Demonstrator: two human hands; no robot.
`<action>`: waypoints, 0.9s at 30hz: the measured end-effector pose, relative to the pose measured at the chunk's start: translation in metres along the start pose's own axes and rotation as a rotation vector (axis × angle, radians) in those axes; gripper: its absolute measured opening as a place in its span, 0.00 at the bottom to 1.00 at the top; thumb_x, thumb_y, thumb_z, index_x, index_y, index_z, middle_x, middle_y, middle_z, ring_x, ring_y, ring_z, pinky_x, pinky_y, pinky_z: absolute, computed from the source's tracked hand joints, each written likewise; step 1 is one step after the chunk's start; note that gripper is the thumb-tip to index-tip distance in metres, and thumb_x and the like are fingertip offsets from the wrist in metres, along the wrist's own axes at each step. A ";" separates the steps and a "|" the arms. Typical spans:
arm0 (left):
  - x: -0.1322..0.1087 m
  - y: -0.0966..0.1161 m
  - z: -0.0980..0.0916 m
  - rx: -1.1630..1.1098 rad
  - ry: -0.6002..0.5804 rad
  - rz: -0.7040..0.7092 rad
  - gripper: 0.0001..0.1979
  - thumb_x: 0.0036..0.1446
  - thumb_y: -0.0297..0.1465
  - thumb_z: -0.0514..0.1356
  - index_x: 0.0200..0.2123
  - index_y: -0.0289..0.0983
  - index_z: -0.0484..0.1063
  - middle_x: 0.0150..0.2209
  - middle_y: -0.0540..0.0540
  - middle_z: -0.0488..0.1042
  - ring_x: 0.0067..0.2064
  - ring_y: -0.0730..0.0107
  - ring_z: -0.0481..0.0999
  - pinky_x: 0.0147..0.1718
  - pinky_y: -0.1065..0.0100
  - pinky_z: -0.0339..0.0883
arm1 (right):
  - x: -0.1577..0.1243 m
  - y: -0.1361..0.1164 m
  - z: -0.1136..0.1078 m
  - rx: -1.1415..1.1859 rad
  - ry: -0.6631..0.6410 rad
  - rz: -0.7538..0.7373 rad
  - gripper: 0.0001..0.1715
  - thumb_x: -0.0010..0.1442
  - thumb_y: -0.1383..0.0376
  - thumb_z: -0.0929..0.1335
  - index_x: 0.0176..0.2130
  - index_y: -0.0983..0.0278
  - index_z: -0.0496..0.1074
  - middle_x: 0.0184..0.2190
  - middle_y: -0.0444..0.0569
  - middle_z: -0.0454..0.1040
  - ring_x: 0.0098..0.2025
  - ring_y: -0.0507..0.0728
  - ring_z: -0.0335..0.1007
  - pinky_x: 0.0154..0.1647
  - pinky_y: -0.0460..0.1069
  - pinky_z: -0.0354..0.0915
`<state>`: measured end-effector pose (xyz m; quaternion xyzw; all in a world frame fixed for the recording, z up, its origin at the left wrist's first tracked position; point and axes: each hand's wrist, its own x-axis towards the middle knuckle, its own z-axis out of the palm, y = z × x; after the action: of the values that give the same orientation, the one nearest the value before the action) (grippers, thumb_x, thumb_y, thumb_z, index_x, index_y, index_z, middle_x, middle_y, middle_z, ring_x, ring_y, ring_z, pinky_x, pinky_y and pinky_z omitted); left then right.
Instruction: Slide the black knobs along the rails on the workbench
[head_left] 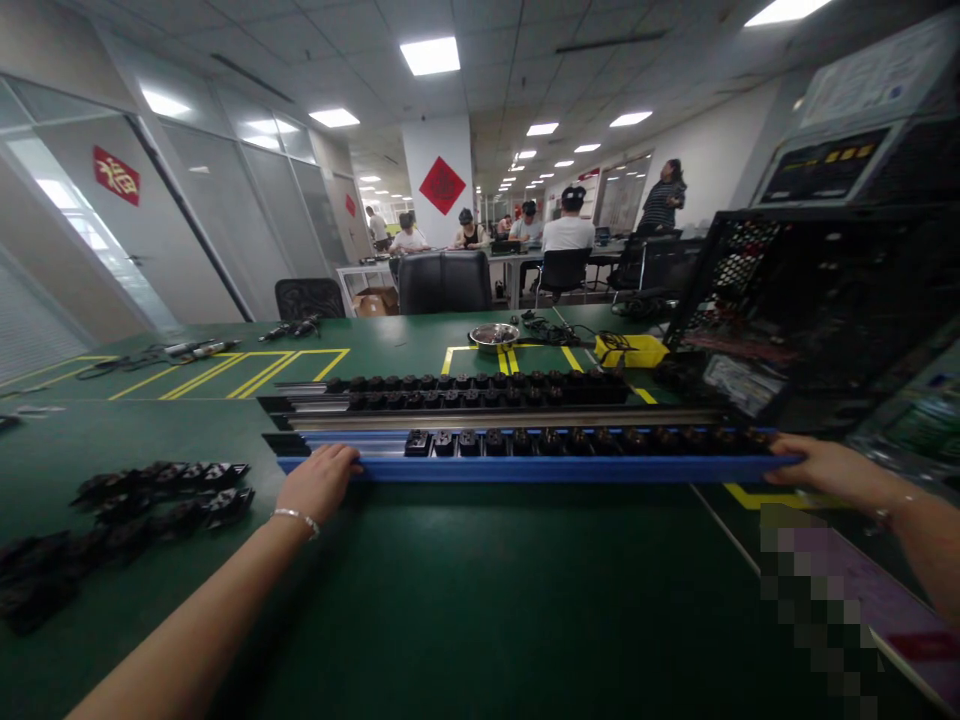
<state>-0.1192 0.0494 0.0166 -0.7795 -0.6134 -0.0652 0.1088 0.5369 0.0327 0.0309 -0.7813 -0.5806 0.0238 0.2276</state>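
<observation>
Head view: a person's left grip (319,485) and right grip (821,466) grasp a blue rail (562,469) near its ends, spanning between them on or just above the worktop (487,580). Its channel faces up; its long axis runs crosswise, grip to grip. Lifting both ends level should keep the black socket modules (494,442) from sliding toward the bare stretch beside the left grip.

Yellow tape (746,497) marked the green table (480,590). Black parts (165,520) lay at its left, rails (555,469) mid-table, a bowl (495,349) and yellow tray (657,352) beyond.
</observation>
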 end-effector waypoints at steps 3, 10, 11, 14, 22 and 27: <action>0.008 0.000 0.003 -0.034 -0.012 -0.024 0.13 0.59 0.34 0.48 0.39 0.40 0.72 0.41 0.42 0.74 0.46 0.60 0.71 0.46 0.61 0.65 | 0.001 0.008 0.003 -0.013 -0.245 0.022 0.03 0.43 0.66 0.70 0.20 0.62 0.71 0.23 0.50 0.73 0.25 0.54 0.67 0.29 0.49 0.57; 0.001 0.014 0.011 -0.129 0.087 -0.069 0.14 0.59 0.35 0.49 0.44 0.37 0.69 0.46 0.40 0.71 0.49 0.59 0.70 0.50 0.58 0.64 | 0.003 -0.001 0.014 -0.154 -0.089 0.209 0.11 0.40 0.72 0.68 0.29 0.66 0.73 0.36 0.61 0.74 0.37 0.60 0.69 0.37 0.52 0.59; 0.001 0.022 0.012 -0.160 0.149 -0.071 0.16 0.59 0.36 0.49 0.47 0.36 0.67 0.49 0.39 0.69 0.51 0.59 0.68 0.52 0.57 0.62 | 0.000 -0.010 0.016 -0.174 -0.019 0.213 0.14 0.41 0.71 0.66 0.33 0.67 0.73 0.40 0.64 0.73 0.41 0.62 0.68 0.40 0.54 0.59; 0.009 0.055 0.015 -0.260 0.278 -0.073 0.20 0.59 0.37 0.50 0.53 0.35 0.62 0.54 0.38 0.65 0.57 0.59 0.64 0.55 0.57 0.59 | -0.020 -0.061 0.030 -0.139 0.441 0.102 0.20 0.46 0.68 0.64 0.41 0.70 0.71 0.45 0.65 0.70 0.51 0.66 0.63 0.49 0.55 0.57; 0.035 0.109 0.013 -0.306 0.237 -0.345 0.23 0.58 0.42 0.52 0.54 0.39 0.63 0.51 0.38 0.69 0.54 0.53 0.67 0.57 0.46 0.48 | -0.110 -0.263 0.124 0.102 0.498 -0.467 0.22 0.53 0.68 0.61 0.49 0.66 0.65 0.56 0.59 0.61 0.61 0.65 0.49 0.58 0.63 0.51; 0.033 0.107 0.019 -0.329 0.219 -0.392 0.24 0.56 0.46 0.51 0.50 0.38 0.67 0.47 0.39 0.73 0.52 0.54 0.69 0.60 0.46 0.41 | -0.129 -0.291 0.149 0.060 0.364 -0.598 0.21 0.55 0.69 0.61 0.49 0.63 0.68 0.49 0.55 0.67 0.54 0.62 0.57 0.57 0.60 0.53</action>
<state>-0.0081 0.0614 -0.0032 -0.6413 -0.7185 -0.2675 0.0316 0.1892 0.0275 -0.0202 -0.5613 -0.7326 -0.1665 0.3472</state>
